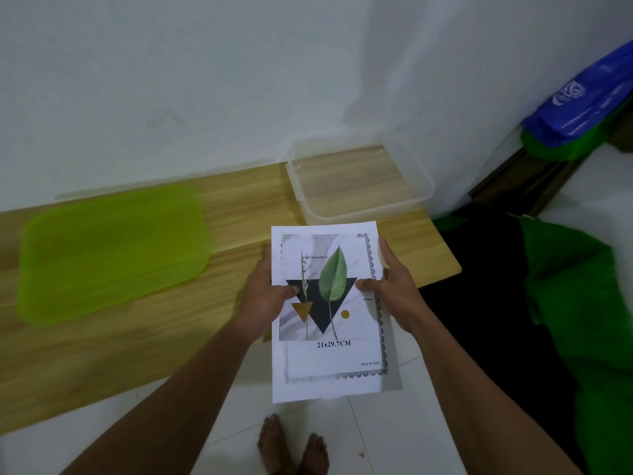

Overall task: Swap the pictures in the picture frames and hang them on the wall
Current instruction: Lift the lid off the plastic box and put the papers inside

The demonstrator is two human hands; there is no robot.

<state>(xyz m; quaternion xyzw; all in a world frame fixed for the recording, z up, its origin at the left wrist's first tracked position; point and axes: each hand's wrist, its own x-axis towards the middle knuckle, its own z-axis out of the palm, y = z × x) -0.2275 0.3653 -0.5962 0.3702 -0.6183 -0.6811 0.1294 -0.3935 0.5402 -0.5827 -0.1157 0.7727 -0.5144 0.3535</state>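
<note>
Both hands hold the leaf picture (329, 365) flat in the air, just off the worktop's (137, 354) near right edge. The left hand (270, 296) and right hand (394, 289) pinch its side edges, thumbs on the printed face. This looks like the swapping step, with the print loose. Next it needs squaring into a frame, though I see none here, only a green lid (113, 252) and a clear box (356, 186) at the far right corner.

A wood-grain worktop (239, 210) is set against a white wall (205, 80). A green lid (113, 252) is laid flat on its left part; a clear container (356, 186) is placed near its far right corner.
</note>
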